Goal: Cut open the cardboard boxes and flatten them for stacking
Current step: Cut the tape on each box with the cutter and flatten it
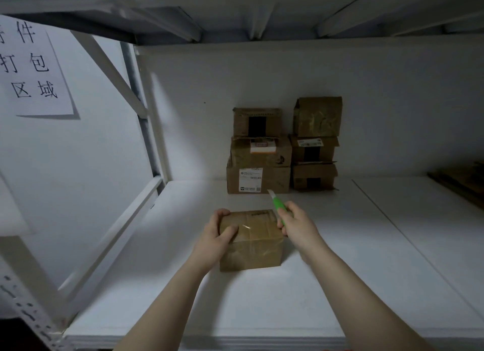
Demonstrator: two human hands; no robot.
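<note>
The left hand (214,239) is resting on a small cardboard box (258,246), which is standing on the white worktop (340,272) close in front of the person. Its fingers (220,214) are curling over the far left top edge and the thumb (231,231) is lying on the top face, so the box is sitting directly under this grip. The box is brown and closed. Shiny clear tape (251,242) is running along the top seam and down the near side, and it looks wrinkled.

The right hand (298,226) is just beside the right top edge of the box. Its fingers (289,209) are wrapping tightly around a green utility knife (278,206). The pale blade (270,193) is sticking out beyond these fingers, pointing away from the person.

Further beyond both sets of fingers, two stacks of cardboard boxes (259,151) are standing by the back wall (392,109), some of them with white labels. Far to the left of the fingers, a paper sign (34,67) with large black characters is hanging.
</note>
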